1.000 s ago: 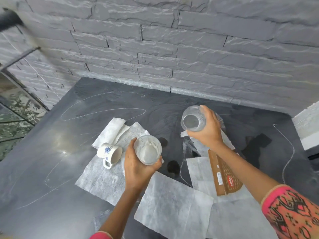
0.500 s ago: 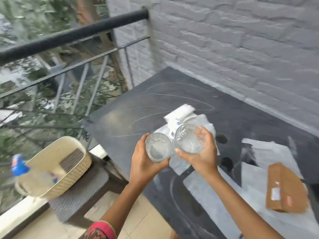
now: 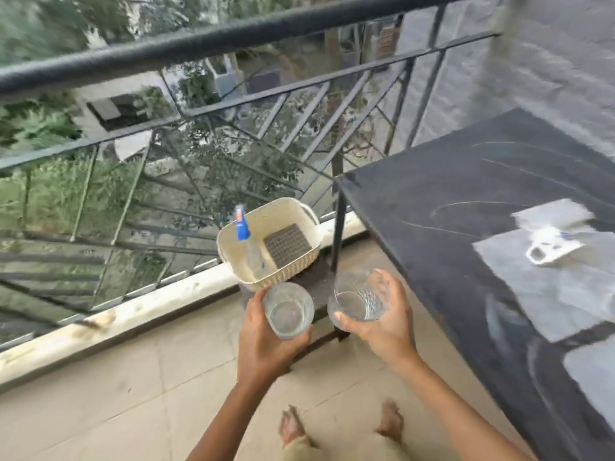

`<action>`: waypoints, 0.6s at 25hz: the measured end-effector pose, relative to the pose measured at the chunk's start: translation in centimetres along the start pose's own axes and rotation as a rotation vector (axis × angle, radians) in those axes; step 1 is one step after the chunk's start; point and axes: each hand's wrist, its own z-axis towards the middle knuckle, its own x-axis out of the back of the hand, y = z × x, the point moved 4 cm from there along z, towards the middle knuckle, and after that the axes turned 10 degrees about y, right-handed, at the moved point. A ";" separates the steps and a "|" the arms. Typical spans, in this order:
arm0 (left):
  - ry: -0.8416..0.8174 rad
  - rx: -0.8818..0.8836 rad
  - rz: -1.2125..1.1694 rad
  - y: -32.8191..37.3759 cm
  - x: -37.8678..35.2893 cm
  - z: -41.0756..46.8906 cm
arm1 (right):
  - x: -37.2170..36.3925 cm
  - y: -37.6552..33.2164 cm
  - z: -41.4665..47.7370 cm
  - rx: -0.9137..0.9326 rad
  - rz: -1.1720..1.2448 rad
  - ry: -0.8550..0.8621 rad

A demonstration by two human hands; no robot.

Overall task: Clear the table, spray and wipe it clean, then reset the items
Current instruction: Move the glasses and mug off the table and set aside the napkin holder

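A black railing (image 3: 233,31) runs across the top; at the right stands a dark table (image 3: 449,201), its top bearing white paper sheets (image 3: 549,294); left of the table's corner leg a cream basket (image 3: 301,259) sits on a low dark stool (image 3: 321,282). Both hands are off the table, near the basket; the left hand (image 3: 263,341) curls round a plain glass (image 3: 289,311), the right hand (image 3: 382,324) round a patterned glass (image 3: 357,299), the glasses side by side and apart. A blue-topped spray bottle (image 3: 248,247) and a dark gridded pad (image 3: 288,244) lie in the basket; a white mug (image 3: 549,246) lies on the paper.
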 end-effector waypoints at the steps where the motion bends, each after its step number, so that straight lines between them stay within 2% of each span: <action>1: -0.004 0.036 0.020 -2.0 1.0 0.4 | -2.2 0.5 -0.7 -0.029 -0.017 -0.014; 5: -0.077 0.141 0.049 -8.7 1.2 1.7 | -8.8 3.9 -2.3 -0.098 -0.155 -0.086; 9: -0.101 0.205 0.084 -15.6 -1.7 4.3 | -14.4 9.6 -1.5 -0.146 -0.359 -0.210; 15: -0.091 0.236 0.107 -22.4 -6.4 7.4 | -20.1 15.8 1.6 -0.072 -0.471 -0.222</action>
